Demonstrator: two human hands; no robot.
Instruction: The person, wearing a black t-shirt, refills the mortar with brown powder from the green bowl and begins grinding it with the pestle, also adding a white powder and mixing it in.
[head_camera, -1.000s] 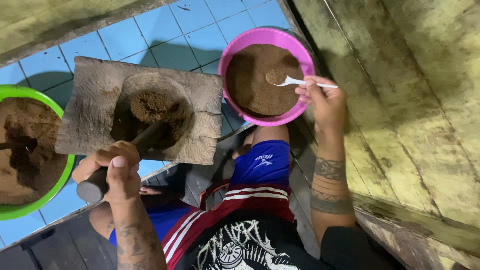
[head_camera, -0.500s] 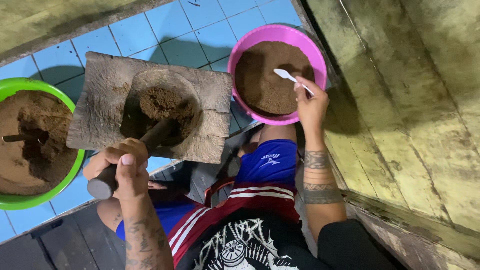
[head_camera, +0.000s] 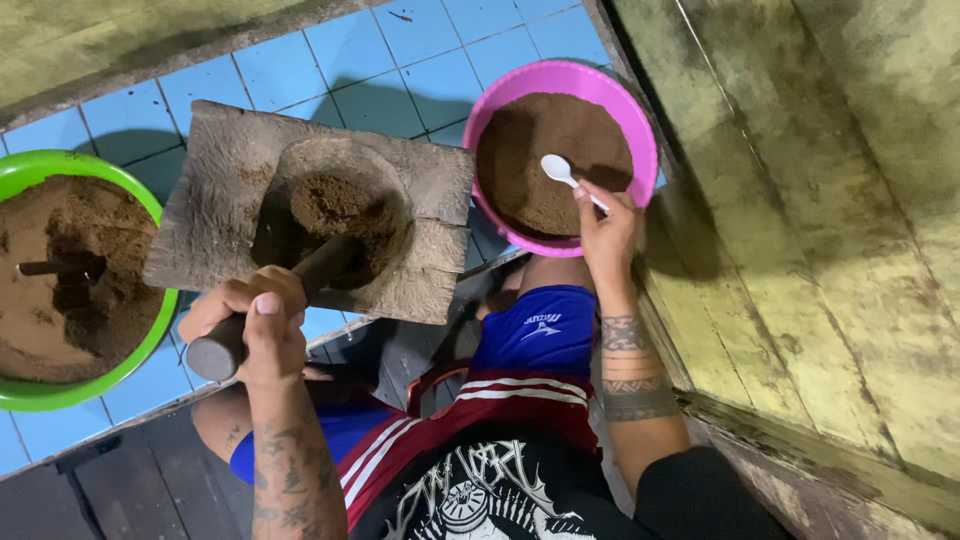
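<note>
Left hand grips dark pestle, tip in wooden mortar block on blue tiled floor. Right hand holds white spoon over brown powder in pink bowl. Green bowl beside block.

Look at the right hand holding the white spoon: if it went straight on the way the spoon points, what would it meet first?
Probably the brown powder in the pink bowl; the spoon in the right hand hovers over it, height unclear.

Blue tiled floor: mortar block, two basins.
</note>
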